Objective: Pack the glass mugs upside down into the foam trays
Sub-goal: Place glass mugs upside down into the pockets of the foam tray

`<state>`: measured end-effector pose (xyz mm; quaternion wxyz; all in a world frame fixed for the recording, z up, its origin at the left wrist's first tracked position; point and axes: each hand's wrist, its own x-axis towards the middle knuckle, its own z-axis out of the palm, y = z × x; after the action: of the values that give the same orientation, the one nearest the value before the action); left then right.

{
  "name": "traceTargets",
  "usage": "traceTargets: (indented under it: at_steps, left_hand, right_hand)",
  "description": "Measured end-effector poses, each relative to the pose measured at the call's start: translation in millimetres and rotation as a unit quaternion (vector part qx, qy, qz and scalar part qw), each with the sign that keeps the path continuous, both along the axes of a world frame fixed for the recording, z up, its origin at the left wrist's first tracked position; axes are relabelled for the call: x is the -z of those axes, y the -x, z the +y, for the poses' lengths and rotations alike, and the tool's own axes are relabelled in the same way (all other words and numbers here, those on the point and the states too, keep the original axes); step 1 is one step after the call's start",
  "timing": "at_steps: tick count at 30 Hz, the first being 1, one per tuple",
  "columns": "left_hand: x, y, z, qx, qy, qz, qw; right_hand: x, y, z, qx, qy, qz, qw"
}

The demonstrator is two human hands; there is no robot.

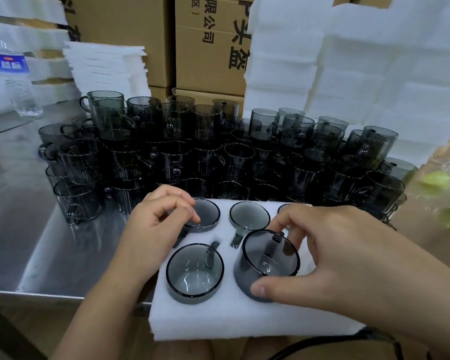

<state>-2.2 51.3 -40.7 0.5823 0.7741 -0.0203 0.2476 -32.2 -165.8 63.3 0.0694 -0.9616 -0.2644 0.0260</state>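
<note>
A white foam tray (pixel 218 323) lies at the table's near edge, partly overhanging it. Smoky grey glass mugs sit upside down in its holes: one at the back left (pixel 205 216), one at the back middle (pixel 249 215), one at the front left (pixel 194 272). My right hand (pixel 335 255) grips a tilted mug (pixel 266 261) at the front middle hole, thumb on its side, fingers over its base. My left hand (pixel 156 224) rests curled fingertips on the back left mug's base. A further mug at the back right is mostly hidden by my right hand.
Several loose grey mugs (pixel 208 152) crowd the steel table (pixel 24 229) behind the tray, stacked in two layers. Stacks of white foam (pixel 361 74) rise at the back right and left. Cardboard boxes (pixel 205 48) stand behind. A water bottle (pixel 13 76) stands far left.
</note>
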Motion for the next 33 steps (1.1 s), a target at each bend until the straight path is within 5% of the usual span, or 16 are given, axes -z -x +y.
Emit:
traceTargets:
  at_steps: [16,22,27,33]
  left_hand:
    - [-1.1,0.3,0.0,-0.005,-0.009,0.004,1.000]
    - [-2.6,0.2,0.2,-0.006,-0.010,-0.003,1.000]
    - [-0.8,0.2,0.7,-0.006,-0.011,-0.005,1.000]
    - [-8.3,3.9,-0.9,-0.044,-0.044,0.003,0.998]
  right_hand:
    - [19.1,-14.5,-6.3,-0.073,-0.008,0.002,0.997]
    - [42.7,-18.8,-9.5,-0.126,-0.133,0.046,0.982]
    - [52.9,-35.5,-3.4,-0.145,-0.023,0.069,0.987]
    - [53.2,-38.5,-2.6,-0.152,-0.029,0.084,0.984]
